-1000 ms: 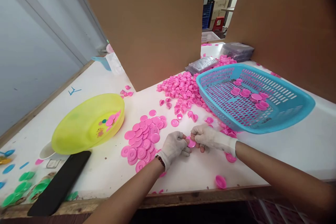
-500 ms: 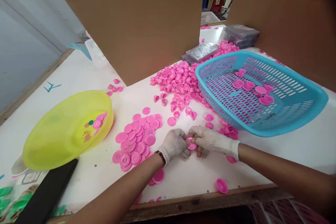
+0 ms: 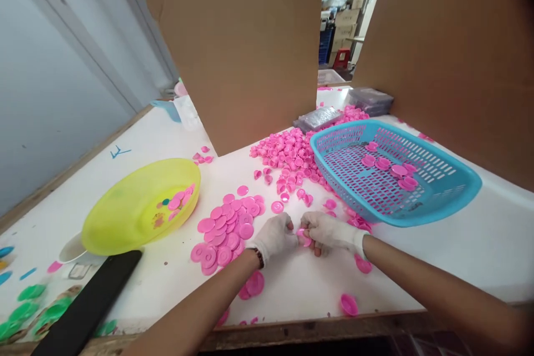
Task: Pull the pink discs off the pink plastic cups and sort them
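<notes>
My right hand point(image 3: 329, 231), in a white fingerless glove, pinches a small pink toy saucer point(image 3: 303, 237) above the table. Its fingers cover part of the saucer, and I cannot make out whether a cup is joined to it. My left hand point(image 3: 276, 238), gloved the same way, is just left of the saucer, thumb apart from the fingers, fingertips close to the saucer's edge. Left of that hand lies a pile of pink saucers point(image 3: 227, 228). Beyond both hands is a heap of tiny pink toy cups point(image 3: 287, 150).
A blue slotted basket point(image 3: 434, 212) with several pink pieces stands at right. At left are a yellow basin point(image 3: 120, 206), a black flat object point(image 3: 94, 295) and green pieces point(image 3: 25, 311). Cardboard panels point(image 3: 250, 50) rise behind. A pink cup point(image 3: 349, 305) lies by the front edge.
My left hand has loosened and drawn slightly left from the saucer, which stays in my right fingers. The view has tilted up and shifted, so the table's things appear lower.
</notes>
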`<action>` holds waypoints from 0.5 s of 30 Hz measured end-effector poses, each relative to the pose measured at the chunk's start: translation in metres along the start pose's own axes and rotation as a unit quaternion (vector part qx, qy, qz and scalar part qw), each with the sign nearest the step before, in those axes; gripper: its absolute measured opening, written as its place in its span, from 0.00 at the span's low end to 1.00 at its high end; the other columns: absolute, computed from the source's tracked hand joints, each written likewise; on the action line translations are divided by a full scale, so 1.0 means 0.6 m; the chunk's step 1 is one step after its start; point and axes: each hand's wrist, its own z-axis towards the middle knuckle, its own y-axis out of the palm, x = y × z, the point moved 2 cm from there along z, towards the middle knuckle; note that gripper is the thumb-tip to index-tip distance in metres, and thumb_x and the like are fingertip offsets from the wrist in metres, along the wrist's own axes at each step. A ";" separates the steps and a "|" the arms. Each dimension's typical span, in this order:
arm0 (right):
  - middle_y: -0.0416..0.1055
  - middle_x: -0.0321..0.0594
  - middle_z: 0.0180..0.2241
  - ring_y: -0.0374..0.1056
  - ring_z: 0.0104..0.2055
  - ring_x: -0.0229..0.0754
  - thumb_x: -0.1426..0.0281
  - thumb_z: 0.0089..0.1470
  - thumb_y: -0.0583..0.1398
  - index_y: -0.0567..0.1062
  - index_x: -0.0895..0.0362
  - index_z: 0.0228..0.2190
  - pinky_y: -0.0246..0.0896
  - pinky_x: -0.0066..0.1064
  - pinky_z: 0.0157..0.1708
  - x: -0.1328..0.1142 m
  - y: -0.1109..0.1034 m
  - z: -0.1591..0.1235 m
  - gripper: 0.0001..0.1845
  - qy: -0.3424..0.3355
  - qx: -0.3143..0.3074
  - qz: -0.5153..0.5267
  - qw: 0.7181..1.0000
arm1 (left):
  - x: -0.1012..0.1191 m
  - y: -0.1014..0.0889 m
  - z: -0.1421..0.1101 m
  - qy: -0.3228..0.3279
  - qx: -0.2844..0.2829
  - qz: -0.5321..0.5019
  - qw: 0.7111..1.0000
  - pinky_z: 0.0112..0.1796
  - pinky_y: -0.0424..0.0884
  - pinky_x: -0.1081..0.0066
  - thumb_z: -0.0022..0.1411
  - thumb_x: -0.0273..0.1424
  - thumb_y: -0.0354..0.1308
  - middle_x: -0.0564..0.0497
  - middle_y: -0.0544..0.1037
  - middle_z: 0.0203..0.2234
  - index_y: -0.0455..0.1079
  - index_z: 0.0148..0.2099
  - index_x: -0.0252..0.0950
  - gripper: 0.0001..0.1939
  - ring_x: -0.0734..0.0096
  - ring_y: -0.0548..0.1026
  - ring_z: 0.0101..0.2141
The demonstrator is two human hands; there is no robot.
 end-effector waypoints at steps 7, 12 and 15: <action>0.70 0.36 0.36 0.71 0.31 0.35 0.67 0.55 0.51 0.59 0.52 0.40 0.68 0.27 0.30 -0.056 -0.034 -0.065 0.09 -0.285 0.205 0.274 0.895 | -0.010 -0.051 0.014 0.102 0.129 0.319 0.934 0.39 0.67 0.70 0.64 0.27 0.46 0.45 0.72 0.41 0.66 0.45 0.35 0.11 0.68 0.72 0.38; 0.70 0.39 0.33 0.68 0.28 0.37 0.78 0.52 0.49 0.67 0.55 0.36 0.65 0.29 0.27 -0.049 -0.049 -0.027 0.11 -0.313 0.252 -0.170 0.900 | 0.002 -0.013 0.029 0.111 0.057 0.400 0.908 0.40 0.68 0.66 0.61 0.22 0.48 0.43 0.72 0.41 0.69 0.43 0.33 0.11 0.63 0.72 0.40; 0.70 0.45 0.40 0.67 0.44 0.44 0.85 0.47 0.51 0.71 0.55 0.36 0.63 0.33 0.43 -0.040 -0.058 0.009 0.19 -0.300 0.247 -0.500 0.774 | 0.001 0.009 0.004 0.129 0.022 0.412 0.902 0.39 0.68 0.66 0.61 0.24 0.48 0.44 0.73 0.40 0.69 0.42 0.34 0.10 0.63 0.72 0.38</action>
